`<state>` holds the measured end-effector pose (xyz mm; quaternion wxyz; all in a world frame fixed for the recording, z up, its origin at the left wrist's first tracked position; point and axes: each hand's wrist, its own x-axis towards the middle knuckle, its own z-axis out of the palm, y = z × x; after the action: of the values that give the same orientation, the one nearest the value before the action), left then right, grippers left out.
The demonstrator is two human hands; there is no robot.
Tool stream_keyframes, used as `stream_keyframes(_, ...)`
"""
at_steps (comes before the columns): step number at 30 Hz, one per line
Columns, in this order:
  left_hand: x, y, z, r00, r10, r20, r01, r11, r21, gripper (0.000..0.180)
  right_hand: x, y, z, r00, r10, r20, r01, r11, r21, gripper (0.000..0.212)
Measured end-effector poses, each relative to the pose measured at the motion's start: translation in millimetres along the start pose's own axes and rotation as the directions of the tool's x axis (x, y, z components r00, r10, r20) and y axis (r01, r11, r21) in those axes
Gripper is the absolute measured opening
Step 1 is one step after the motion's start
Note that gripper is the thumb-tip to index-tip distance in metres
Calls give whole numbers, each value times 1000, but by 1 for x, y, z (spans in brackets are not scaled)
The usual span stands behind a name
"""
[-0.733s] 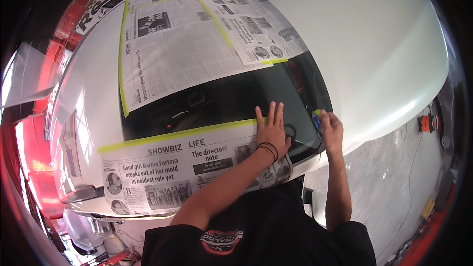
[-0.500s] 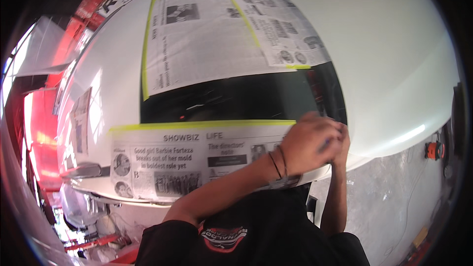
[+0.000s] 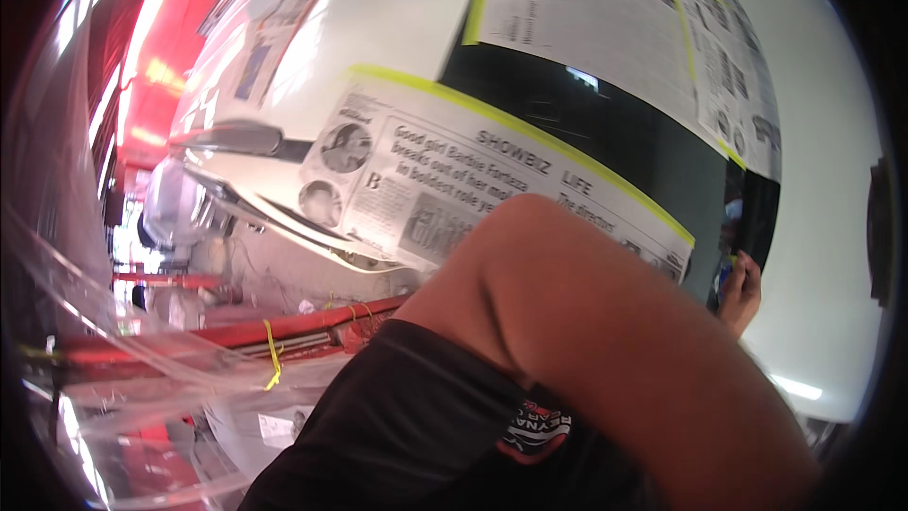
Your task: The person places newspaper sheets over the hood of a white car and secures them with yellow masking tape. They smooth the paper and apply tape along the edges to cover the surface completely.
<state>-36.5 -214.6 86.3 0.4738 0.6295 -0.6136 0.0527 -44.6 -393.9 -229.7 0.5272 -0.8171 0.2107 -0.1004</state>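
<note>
My left arm bends across the front of the view, elbow toward the car window, and its forearm runs down to the lower right, where the hand is out of sight. My right hand is at the right end of the dark car window, its fingers closed around a small blue and yellow thing that I cannot make out fully. Just left of it is the lower newspaper sheet, its top edge fixed with yellow-green tape. Another newspaper sheet covers the upper part of the window, edged with the same tape.
White car body surrounds the window, with a side mirror sticking out at the left. Beyond are a red bar with a yellow tie and clear plastic sheeting. A dark object stands at the far right.
The view has swung leftward and tilted. My left hand, which was together with the right at the newspaper's right end, has left the view; my right hand stays by the window's end.
</note>
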Motion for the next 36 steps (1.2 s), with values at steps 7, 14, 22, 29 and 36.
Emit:
stream_keyframes(7,-58,-74,-75,978,-209,5,167,796,582,11,9,34,18,987,-151,-63,156,984,86,36)
stream_keyframes(14,-297,-52,-310,558,-240,-795,785,-157,599,18,14,-52,1,980,-194,38,171,928,330,29)
stream_keyframes(22,-389,-2,-342,240,-349,-906,822,-424,381,24,-34,-258,9,844,-444,-301,530,606,593,36)
stream_keyframes(29,-346,-10,-313,124,-343,-931,792,-530,301,17,-85,-303,-40,516,-649,-559,849,301,435,40)
stream_keyframes(36,-372,-23,-329,243,-324,-914,778,-498,383,19,-89,-320,-40,481,-596,-643,876,307,372,45)
